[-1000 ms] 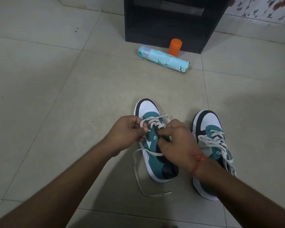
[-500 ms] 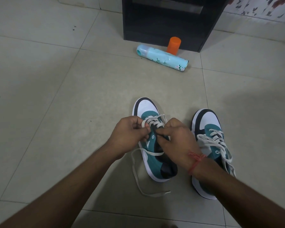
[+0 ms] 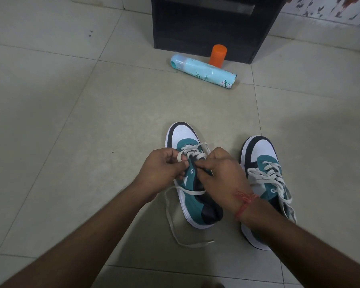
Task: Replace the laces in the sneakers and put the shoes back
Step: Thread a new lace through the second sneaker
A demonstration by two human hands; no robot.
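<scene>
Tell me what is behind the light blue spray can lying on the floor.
Behind the light blue spray can stands an orange cylindrical cap, upright, its base hidden by the can. Behind that is a black cabinet. Whether cap and can touch cannot be told.

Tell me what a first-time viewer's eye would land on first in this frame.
Both hands, the left hand and right hand, meet at centre over the left sneaker, pinching its white lace; a loose end trails on the floor beside it. To its right stands the second sneaker. Farther back, a light-blue spray can lies by an orange cap.
</scene>
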